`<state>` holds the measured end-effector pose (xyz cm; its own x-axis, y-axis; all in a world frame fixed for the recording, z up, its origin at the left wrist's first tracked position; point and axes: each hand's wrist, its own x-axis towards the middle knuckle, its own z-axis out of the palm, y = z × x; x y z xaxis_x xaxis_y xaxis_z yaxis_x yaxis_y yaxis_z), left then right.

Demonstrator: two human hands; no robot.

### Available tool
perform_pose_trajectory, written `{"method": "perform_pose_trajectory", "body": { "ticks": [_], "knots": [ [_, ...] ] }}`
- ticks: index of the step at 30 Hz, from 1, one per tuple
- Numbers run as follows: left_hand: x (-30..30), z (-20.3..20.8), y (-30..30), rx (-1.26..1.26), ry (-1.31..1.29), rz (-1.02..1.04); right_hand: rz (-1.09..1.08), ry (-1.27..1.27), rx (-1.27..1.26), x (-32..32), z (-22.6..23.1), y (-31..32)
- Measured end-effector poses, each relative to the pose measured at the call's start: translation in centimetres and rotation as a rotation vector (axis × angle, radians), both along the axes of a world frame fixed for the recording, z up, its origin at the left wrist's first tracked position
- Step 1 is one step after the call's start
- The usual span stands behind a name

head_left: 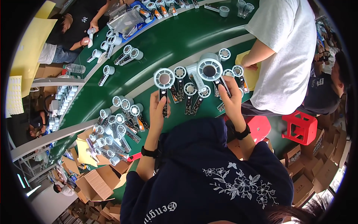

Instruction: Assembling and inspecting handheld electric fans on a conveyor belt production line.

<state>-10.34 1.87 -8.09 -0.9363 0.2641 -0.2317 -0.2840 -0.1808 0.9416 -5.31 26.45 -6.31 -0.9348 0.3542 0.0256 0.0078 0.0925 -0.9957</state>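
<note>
Small heaped fans (121, 129) lie on the green table (178, 112). The left hand (158, 106) holds one pale fan (164, 87) by its dark handle (163, 94), above the table. The right hand (232, 98) grips another pale fan (212, 78) the same way.

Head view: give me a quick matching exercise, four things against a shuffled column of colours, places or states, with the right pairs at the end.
1. Left hand
2. Rightmost stool
3. Tray
4. Bottle

A. Blue, near the top of the view
B. Closed around the handle of a round-headed device
C. Clear, toward the left side of the view
D. Red, near cardboard boxes

Right pairs: 1-B; 2-D; 3-A; 4-C
</note>
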Motion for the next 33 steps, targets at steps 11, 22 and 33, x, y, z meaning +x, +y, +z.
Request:
{"method": "perform_pose_trajectory", "body": {
  "ticks": [11,22,33],
  "knots": [
    [-14.4,-10.9,4.5,-0.402,0.097,-0.295,-0.12,-0.341,0.476,2.5,-5.8,10.6],
    [-22.2,-16.9,7.6,-0.601,0.55,-0.775,-0.147,-0.541,0.559,5.1,-14.7,18.5],
    [-21.0,-13.6,2.0,-0.729,0.634,-0.661,0.025,-0.677,0.678,-2.7,-16.1,19.1]
  ]
}}
